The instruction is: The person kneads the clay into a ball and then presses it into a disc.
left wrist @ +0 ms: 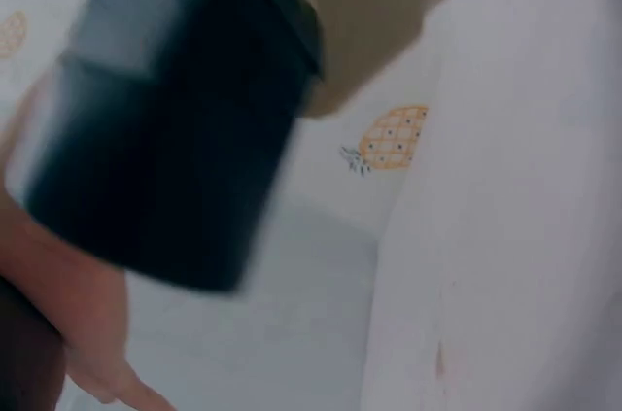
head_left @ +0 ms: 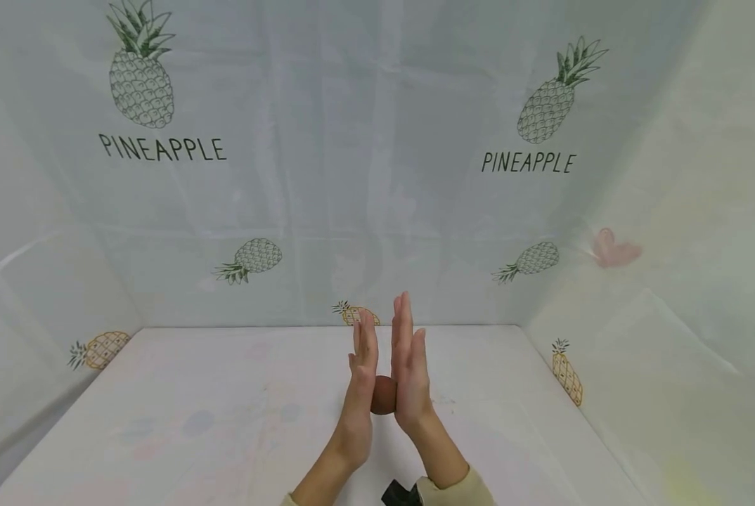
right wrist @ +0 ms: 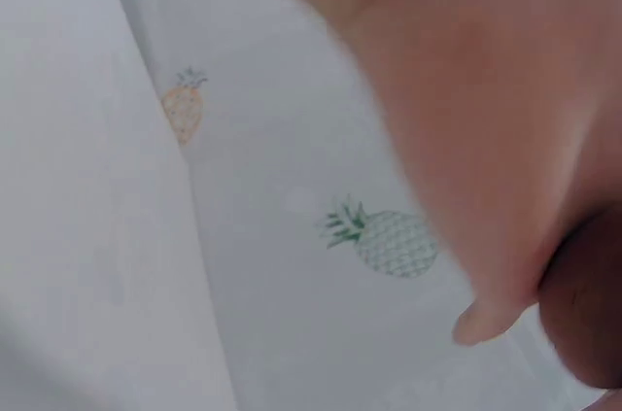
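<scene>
A smooth brown ball [head_left: 384,395] sits between the two palms in the head view, above the white table. My left hand [head_left: 360,393] presses its left side with the palm, fingers straight and pointing up. On the other side my right hand [head_left: 412,379] is likewise upright with straight fingers, its palm against the ball. Part of the ball [right wrist: 588,304] shows at the right edge of the right wrist view. At the lower left of the left wrist view the ball [left wrist: 24,358] appears dark, beside part of a hand [left wrist: 73,290].
The white table [head_left: 194,393] spreads around the forearms. A pale cloth with printed pineapples [head_left: 377,176] hangs behind it and along both sides. A black device [head_left: 401,493] sits by the right sleeve [head_left: 460,490]; blurred, it fills much of the left wrist view.
</scene>
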A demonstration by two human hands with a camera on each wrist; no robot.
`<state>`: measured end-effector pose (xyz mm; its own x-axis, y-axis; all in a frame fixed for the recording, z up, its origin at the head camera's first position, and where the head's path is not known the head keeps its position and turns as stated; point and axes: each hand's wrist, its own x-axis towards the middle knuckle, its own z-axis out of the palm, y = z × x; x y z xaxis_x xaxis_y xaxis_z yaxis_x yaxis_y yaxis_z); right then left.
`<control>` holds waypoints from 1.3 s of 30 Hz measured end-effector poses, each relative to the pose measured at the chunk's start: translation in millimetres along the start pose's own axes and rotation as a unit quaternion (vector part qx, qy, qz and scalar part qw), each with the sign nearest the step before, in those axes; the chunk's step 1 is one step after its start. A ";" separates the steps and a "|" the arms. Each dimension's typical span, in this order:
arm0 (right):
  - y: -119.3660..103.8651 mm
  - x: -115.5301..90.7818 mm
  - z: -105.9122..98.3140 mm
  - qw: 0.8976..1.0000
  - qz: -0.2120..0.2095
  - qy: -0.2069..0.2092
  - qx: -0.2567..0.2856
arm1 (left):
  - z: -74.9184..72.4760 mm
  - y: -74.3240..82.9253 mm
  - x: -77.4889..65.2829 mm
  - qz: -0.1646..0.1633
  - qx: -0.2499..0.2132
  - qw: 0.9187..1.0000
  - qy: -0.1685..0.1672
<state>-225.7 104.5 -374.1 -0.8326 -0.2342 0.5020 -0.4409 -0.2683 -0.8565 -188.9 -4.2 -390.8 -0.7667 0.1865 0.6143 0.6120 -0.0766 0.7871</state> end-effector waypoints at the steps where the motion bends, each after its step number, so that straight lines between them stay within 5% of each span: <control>1: 2.2 0.6 0.3 1.000 -0.002 0.001 -0.005 | -0.7 1.8 -0.3 -0.006 -0.008 1.000 0.001; 11: 23.7 -4.6 22.5 0.996 0.009 -0.079 -0.046 | -24.4 12.9 4.6 0.006 -0.016 0.999 0.051; 22: -1.2 -18.1 37.2 0.993 0.012 -0.114 -0.011 | -41.2 -4.0 13.9 -0.020 0.012 0.993 0.116; 28: -10.9 -12.9 28.7 0.994 0.013 -0.108 -0.002 | -32.5 -12.2 11.9 -0.038 0.049 0.994 0.089; 33: -12.5 -7.2 17.0 0.997 0.010 -0.077 0.001 | -18.4 -14.4 8.1 -0.013 0.091 0.994 0.051; 39: -5.0 -3.5 8.9 0.999 0.005 -0.052 0.003 | -9.7 -7.1 3.9 0.007 0.072 0.997 0.018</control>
<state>-217.6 98.3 -370.5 -0.7975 -0.3332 0.5029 -0.4300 -0.2708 -0.8613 -198.1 -12.5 -393.4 -0.7628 0.1513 0.6287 0.6421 0.0622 0.7641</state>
